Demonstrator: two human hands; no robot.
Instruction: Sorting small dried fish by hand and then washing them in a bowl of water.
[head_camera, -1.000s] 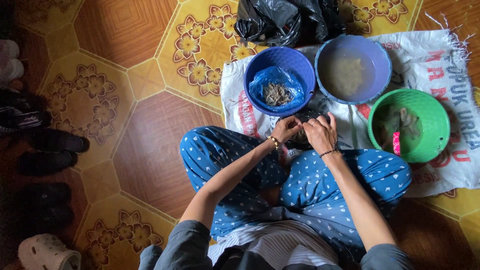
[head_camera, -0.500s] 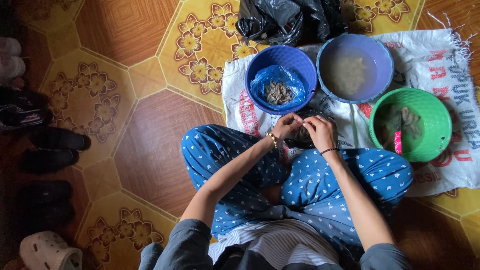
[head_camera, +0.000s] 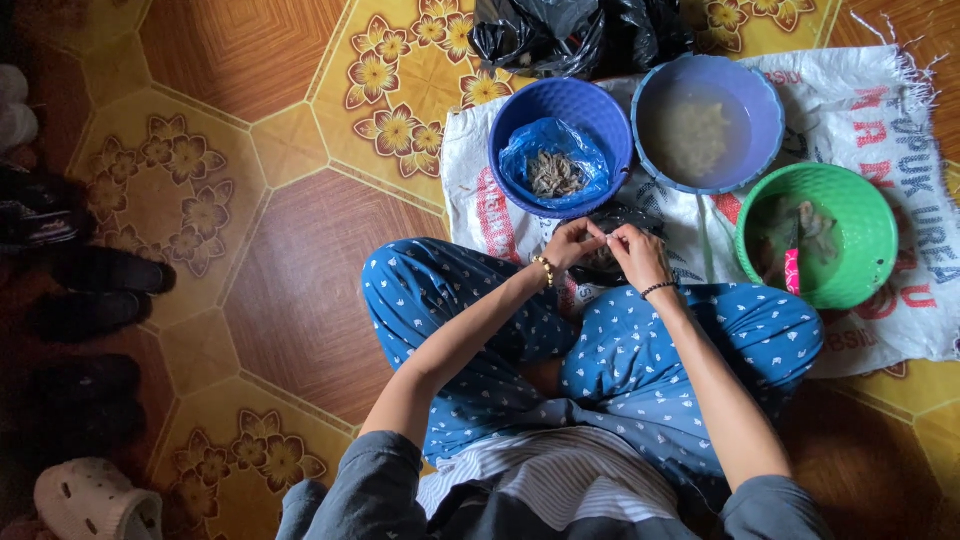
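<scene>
Nothing has shifted: left hand (head_camera: 572, 243) and right hand (head_camera: 637, 255) pinch something small before three basins (head_camera: 560, 110).

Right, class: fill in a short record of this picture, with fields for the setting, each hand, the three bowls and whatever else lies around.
Setting: person sitting cross-legged on a patterned floor, seen from above
Left hand: fingertips pinch something small, too small to tell
Right hand: meets the left over a dark heap
Dark blue bowl: blue plastic liner holding small greyish pieces
Pale blue bowl: cloudy water
Green bowl: pink-handled tool inside
Under bowls: white woven sack
Behind: black plastic bag
Left edge: shoes
</scene>
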